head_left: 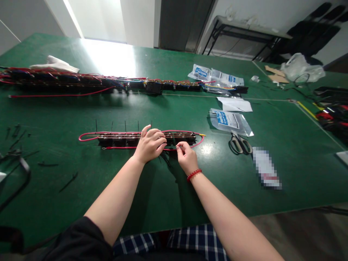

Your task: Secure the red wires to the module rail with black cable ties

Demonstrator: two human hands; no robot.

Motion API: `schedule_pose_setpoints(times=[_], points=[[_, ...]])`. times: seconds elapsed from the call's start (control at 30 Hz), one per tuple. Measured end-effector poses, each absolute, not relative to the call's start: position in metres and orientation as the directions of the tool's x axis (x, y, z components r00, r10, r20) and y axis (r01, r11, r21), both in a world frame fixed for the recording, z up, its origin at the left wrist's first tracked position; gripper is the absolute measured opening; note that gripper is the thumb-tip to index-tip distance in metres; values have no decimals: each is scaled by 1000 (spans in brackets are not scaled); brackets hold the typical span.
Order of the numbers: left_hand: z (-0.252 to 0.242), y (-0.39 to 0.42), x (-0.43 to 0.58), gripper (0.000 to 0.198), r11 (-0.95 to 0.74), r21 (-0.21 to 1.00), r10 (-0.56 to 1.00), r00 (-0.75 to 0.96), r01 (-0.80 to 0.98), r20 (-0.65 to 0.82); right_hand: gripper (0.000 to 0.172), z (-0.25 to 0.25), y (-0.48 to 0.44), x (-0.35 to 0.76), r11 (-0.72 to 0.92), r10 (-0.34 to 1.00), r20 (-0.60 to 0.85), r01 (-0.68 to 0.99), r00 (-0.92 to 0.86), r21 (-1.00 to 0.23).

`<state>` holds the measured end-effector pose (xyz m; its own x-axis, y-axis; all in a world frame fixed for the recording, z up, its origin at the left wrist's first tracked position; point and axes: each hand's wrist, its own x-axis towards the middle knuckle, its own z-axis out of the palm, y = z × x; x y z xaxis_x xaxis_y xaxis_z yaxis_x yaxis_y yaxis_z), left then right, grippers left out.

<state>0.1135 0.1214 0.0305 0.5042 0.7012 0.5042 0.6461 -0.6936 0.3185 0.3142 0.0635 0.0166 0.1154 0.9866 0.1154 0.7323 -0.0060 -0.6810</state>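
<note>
A long black strip assembly [119,139] with metal rods along its top lies crosswise in front of me. A red wire [88,137] loops around it, with a ring terminal at the near left end and a yellow tip at the right. Several thin black cable ties [125,126] stick up from its far side. My left hand [150,143] rests over the middle of the strip, fingers spread. At the near edge, my right hand [186,155] is pinched beside the red wire; what sits between the fingertips is too small to make out. Dark loose ends [165,158] show between the hands.
A longer wired black assembly [130,84] lies across the back of the green table [108,203]. To the right are plastic packets [231,121], white paper [235,104], scissors [240,144] and a blurred-out item [266,168]. Loose black ties [69,181] lie left.
</note>
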Motion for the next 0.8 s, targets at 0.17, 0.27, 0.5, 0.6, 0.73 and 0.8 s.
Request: schedule_pose_setpoints(times=[0.17, 0.27, 0.5, 0.6, 0.73, 0.8], points=[[30, 122, 114, 14, -701, 324, 695, 508, 635, 509, 23, 16, 64, 314, -12, 987, 107, 731, 116, -683], [29, 123, 115, 15, -690, 336, 708, 502, 641, 497, 24, 16, 64, 314, -15, 988, 101, 728, 115, -685], [31, 122, 116, 17, -679, 333, 718, 497, 655, 487, 24, 16, 64, 314, 8, 986, 124, 713, 110, -701], [33, 122, 116, 16, -680, 328, 716, 497, 656, 490, 24, 16, 64, 313, 24, 984, 145, 720, 107, -693], [33, 121, 116, 17, -687, 324, 708, 500, 650, 498, 24, 17, 64, 313, 36, 984, 152, 723, 97, -690], [33, 121, 116, 17, -686, 327, 709, 498, 650, 499, 24, 17, 64, 313, 28, 986, 140, 723, 96, -690]])
